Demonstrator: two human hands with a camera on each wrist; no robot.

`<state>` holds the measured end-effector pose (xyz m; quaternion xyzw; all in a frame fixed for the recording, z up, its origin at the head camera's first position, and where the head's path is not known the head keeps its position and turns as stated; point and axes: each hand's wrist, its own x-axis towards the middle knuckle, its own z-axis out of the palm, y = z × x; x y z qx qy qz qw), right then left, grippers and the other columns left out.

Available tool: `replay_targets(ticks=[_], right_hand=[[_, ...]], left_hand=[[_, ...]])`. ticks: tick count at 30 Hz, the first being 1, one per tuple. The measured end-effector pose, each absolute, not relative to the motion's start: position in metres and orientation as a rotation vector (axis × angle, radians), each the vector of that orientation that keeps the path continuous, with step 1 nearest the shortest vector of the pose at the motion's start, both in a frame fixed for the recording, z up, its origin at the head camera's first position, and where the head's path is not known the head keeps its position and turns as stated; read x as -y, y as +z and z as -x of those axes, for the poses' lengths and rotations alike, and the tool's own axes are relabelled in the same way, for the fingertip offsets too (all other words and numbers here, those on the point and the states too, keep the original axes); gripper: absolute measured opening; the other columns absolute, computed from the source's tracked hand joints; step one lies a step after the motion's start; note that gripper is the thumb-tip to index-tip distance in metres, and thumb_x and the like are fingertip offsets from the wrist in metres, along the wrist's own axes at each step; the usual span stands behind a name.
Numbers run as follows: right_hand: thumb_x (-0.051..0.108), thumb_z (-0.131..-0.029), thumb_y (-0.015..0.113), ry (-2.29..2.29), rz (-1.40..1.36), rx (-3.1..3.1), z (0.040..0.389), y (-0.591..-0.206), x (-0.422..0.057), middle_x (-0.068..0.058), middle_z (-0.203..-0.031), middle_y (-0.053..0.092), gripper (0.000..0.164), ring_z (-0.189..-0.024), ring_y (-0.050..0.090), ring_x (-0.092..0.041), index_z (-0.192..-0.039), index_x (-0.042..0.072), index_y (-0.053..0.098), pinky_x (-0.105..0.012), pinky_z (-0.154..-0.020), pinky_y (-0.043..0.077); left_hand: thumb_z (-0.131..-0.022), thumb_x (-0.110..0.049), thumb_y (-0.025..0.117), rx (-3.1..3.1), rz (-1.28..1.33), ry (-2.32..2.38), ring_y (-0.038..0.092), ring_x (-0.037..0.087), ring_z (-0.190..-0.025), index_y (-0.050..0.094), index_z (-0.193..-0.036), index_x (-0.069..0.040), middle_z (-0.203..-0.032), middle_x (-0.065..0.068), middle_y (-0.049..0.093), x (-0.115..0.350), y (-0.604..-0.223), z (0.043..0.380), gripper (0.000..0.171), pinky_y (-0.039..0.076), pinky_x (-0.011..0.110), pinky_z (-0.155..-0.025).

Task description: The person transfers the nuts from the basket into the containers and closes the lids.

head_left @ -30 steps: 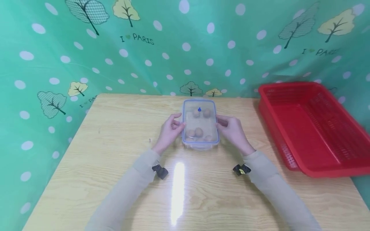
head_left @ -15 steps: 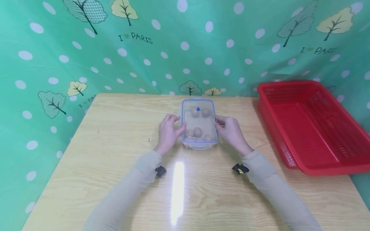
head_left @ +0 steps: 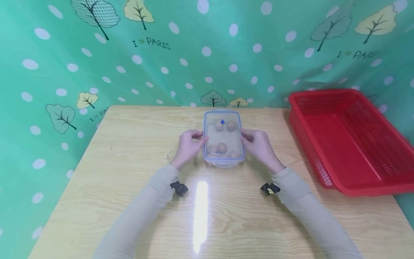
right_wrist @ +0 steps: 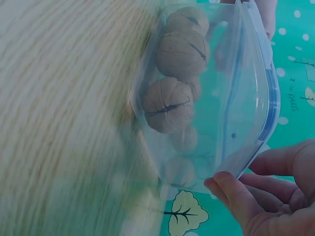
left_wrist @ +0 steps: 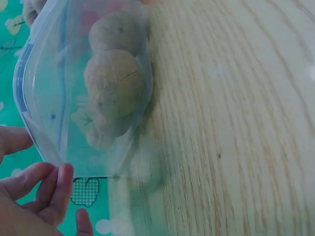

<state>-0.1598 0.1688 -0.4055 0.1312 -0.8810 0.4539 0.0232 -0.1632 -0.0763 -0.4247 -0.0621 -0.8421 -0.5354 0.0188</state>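
Observation:
A clear plastic food container (head_left: 223, 137) with a blue seal line round its lid lies lengthwise at the table's back middle. Inside are several walnuts (right_wrist: 170, 105), some with open cracks; they also show through the wall in the left wrist view. My left hand (head_left: 188, 147) pinches the container's left edge, its thumb over the lid and fingertips at the side flap. On the opposite edge my right hand (head_left: 260, 148) does the same, thumb above and fingers along the side flap (right_wrist: 248, 152). The lid sits on the container.
To the right stands a large red plastic basket (head_left: 343, 151) with slotted walls. The light wooden table (head_left: 139, 140) carries a bright light reflection in front of the container. A green dotted curtain (head_left: 181, 46) with printed trees hangs behind.
The left hand's fingers lifted off the container's left side half a second ago and now close on its edge again. The right hand and the container have stayed about in place.

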Motion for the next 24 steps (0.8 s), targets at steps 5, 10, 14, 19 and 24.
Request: replay_targets(ticks=[5, 10, 14, 19, 24], right_hand=[[-0.005, -0.090, 0.061, 1.417, -0.387, 2.734, 0.160, -0.405, -0.168, -0.025, -0.122, 0.059, 0.032, -0.106, 0.063, -0.035, -0.121, -0.012, 0.059, -0.038, -0.085, 0.054], [-0.006, -0.090, 0.060, 1.419, -0.387, 2.730, 0.159, -0.406, -0.167, -0.024, -0.122, 0.059, 0.031, -0.107, 0.062, -0.035, -0.121, -0.012, 0.059, -0.039, -0.086, 0.054], [-0.006, -0.090, 0.060, 1.408, -0.390, 2.735, 0.159, -0.406, -0.166, -0.023, -0.122, 0.059, 0.031, -0.108, 0.062, -0.035, -0.121, -0.012, 0.059, -0.039, -0.086, 0.053], [-0.006, -0.090, 0.061, 1.374, -0.376, 2.732, 0.160, -0.405, -0.168, -0.025, -0.120, 0.060, 0.030, -0.106, 0.063, -0.036, -0.118, -0.013, 0.060, -0.040, -0.085, 0.054], [-0.007, -0.088, 0.061, 1.351, -0.367, 2.719, 0.161, -0.406, -0.163, -0.025, -0.117, 0.061, 0.028, -0.104, 0.064, -0.035, -0.116, -0.014, 0.061, -0.041, -0.085, 0.054]], left_hand=[[-0.089, -0.005, 0.068, 2.616, 0.146, -1.735, 0.065, 0.031, -0.097, 0.063, -0.112, 0.011, -0.106, 0.022, 0.067, 0.075, -0.425, 0.166, 0.029, 0.055, 0.031, -0.083], [-0.088, -0.004, 0.068, 2.652, 0.128, -1.686, 0.065, 0.030, -0.094, 0.062, -0.111, 0.010, -0.102, 0.021, 0.066, 0.073, -0.422, 0.165, 0.027, 0.056, 0.030, -0.080], [-0.089, -0.004, 0.067, 2.672, 0.144, -1.657, 0.064, 0.030, -0.093, 0.061, -0.111, 0.010, -0.101, 0.020, 0.065, 0.073, -0.421, 0.165, 0.026, 0.055, 0.030, -0.080], [-0.089, -0.005, 0.068, 2.677, 0.169, -1.693, 0.064, 0.030, -0.093, 0.060, -0.111, 0.009, -0.101, 0.019, 0.065, 0.073, -0.420, 0.170, 0.028, 0.055, 0.030, -0.080], [-0.088, -0.008, 0.068, 2.734, 0.190, -1.676, 0.061, 0.031, -0.098, 0.053, -0.110, 0.006, -0.104, 0.019, 0.061, 0.078, -0.420, 0.177, 0.030, 0.053, 0.033, -0.084]])
